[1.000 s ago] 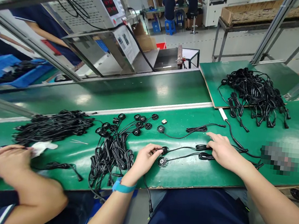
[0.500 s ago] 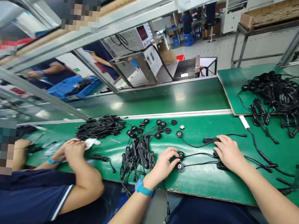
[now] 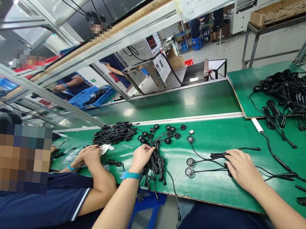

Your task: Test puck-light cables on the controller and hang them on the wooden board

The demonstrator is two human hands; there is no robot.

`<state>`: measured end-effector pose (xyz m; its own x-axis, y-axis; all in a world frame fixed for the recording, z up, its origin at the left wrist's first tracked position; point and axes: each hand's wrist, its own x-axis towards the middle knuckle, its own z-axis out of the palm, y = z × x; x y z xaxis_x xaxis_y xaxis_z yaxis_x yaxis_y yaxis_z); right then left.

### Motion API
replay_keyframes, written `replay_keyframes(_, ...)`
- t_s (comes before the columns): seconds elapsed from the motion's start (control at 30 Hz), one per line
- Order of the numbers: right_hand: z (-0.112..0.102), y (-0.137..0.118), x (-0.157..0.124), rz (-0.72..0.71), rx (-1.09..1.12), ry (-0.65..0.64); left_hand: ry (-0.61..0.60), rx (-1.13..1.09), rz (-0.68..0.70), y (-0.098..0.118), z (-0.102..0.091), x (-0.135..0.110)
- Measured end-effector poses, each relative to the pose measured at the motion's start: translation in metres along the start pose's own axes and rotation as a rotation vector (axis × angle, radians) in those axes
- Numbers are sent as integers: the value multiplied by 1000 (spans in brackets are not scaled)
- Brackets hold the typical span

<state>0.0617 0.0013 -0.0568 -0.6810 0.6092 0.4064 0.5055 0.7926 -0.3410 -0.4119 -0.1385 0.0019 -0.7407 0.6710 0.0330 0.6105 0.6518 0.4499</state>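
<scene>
My left hand (image 3: 142,156) is at the near bundle of black cables (image 3: 155,162), fingers pinched together at its upper end. The fingertips are partly hidden, but appear closed on a cable there. My right hand (image 3: 242,169) lies palm down with fingers stretched over several coiled cables (image 3: 218,155), which it partly covers. To the left of it, three cable ends with round black heads lie on the green bench: an upper head (image 3: 190,139), a middle head (image 3: 190,162) and a lower head (image 3: 190,172).
Another cable pile (image 3: 115,134) lies at the left, beside a co-worker's hands (image 3: 91,155). A large cable heap (image 3: 294,93) sits on a raised green board (image 3: 243,91) at the right. A white-ended cable (image 3: 257,125) crosses the bench. A blue stool (image 3: 145,215) stands below.
My left hand has left the two lower round heads and moved left to the cable bundle. My right hand remains over the coiled cables. The view has shifted slightly.
</scene>
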Motion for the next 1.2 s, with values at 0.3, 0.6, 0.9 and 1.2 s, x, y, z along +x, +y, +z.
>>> replay_keyframes(0.3, -8, -11, 0, -43, 29, -7, -70, -24, -107, -4, 1, 9)
replay_keyframes(0.6, -6, -11, -2, -13, 62, -5, -166, -396, -231, 4, -24, 1)
replay_keyframes(0.9, -4, -8, -2, 11, 117, 7, -184, -1128, -224, 49, -68, -19)
replay_keyframes(1.2, -38, -68, 27, 16, 434, 42, -496, -1542, -86, 173, -60, -93)
